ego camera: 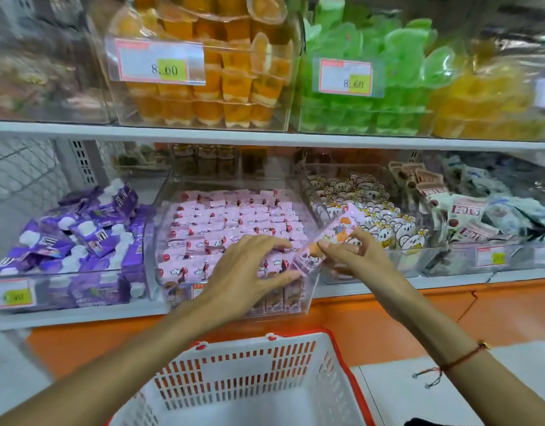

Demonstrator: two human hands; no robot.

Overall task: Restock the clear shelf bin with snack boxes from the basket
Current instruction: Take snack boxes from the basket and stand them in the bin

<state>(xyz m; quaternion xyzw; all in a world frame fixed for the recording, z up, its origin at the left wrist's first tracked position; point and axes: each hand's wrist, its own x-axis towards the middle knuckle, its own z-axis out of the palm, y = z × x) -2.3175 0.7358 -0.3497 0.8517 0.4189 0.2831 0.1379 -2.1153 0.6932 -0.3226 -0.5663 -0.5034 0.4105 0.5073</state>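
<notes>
On the far left of the lower shelf, purple packets (77,238) are lying heaped in their own clear bin. Next to them the clear shelf bin (163,210) is sitting nearly full of pink snack boxes (222,222) packed in rows. The person's left hand (249,272) is reaching over the front of this bin, fingers spread and fairly straight, its fingertips touching the lower end of a long pink snack box (326,241). That box is tilting up to the right across the bin's right wall. The right hand (354,253) is pinching it from the right side between thumb and fingers. Further right, bear-printed packets (372,210) are filling the neighbouring bin. Below both arms, the white and red basket (243,364) is standing in front of the shelf; what it is holding I cannot tell.
</notes>
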